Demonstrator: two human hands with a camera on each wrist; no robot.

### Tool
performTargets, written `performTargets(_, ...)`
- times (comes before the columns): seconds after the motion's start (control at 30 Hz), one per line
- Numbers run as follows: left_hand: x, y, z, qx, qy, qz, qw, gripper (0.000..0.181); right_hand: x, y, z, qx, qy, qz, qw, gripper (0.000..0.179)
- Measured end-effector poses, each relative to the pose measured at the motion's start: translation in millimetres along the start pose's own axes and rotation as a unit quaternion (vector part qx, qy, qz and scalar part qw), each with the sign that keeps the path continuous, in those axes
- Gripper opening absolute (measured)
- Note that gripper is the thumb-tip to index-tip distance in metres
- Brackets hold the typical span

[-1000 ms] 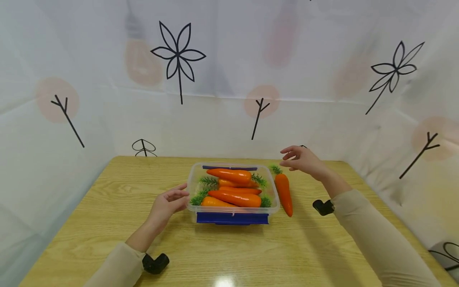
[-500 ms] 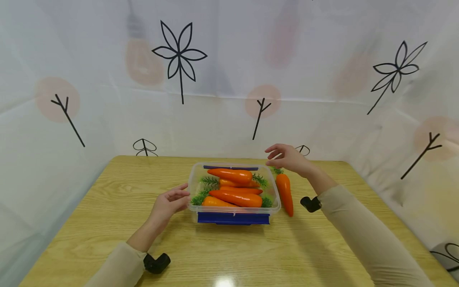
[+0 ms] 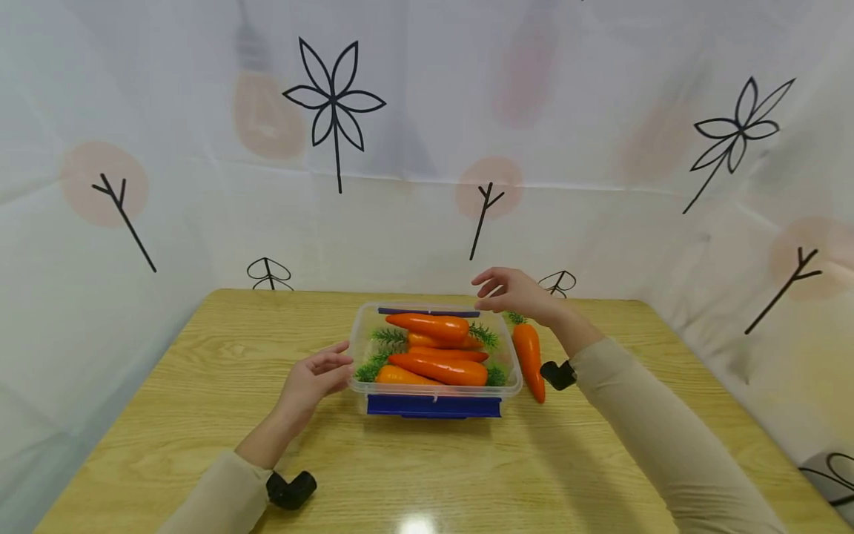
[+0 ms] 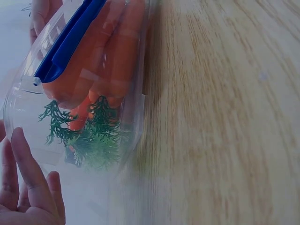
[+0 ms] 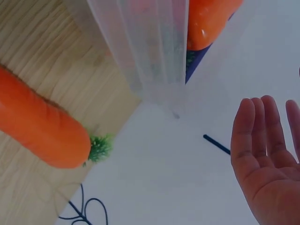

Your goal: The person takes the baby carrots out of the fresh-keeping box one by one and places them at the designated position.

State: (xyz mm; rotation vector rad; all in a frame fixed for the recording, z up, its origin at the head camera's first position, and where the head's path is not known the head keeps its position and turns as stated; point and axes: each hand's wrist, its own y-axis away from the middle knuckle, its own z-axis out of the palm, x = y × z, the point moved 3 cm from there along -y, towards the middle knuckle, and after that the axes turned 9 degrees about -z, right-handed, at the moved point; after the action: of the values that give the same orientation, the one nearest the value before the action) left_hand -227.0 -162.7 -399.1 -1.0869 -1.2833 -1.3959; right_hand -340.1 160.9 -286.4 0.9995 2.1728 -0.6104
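Observation:
A clear plastic food container (image 3: 434, 390) with blue clips stands on the wooden table, filled with several toy carrots (image 3: 437, 368) with green tops. My left hand (image 3: 312, 382) rests its relaxed fingers against the container's left side; in the left wrist view its fingertips (image 4: 19, 136) are right at the clear wall. Above the container's back right corner hangs my right hand (image 3: 510, 291), holding nothing, its fingers loosely bent. One loose toy carrot (image 3: 528, 356) lies on the table along the container's right side, and the right wrist view shows this carrot (image 5: 42, 122) with its green tuft.
The wooden table (image 3: 220, 386) reaches to a white cloth backdrop (image 3: 414, 222) printed with black plant drawings. Cloth also closes off the left and right sides. A black wrist camera (image 3: 291, 490) sits at my left cuff, another camera (image 3: 557, 375) at my right.
My right hand has moved left, from over the loose carrot's green top to the container's back right corner. The left hand, container and carrots stay in place.

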Motion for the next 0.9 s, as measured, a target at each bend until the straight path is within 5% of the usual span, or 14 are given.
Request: performTargets(0.9, 0.2, 1.7, -0.9, -0.007, 0.004, 0.003, 1.0, 0.026, -8, -32.5, 33, -0.146, 0.012, -0.018, 0.989, 0.04)
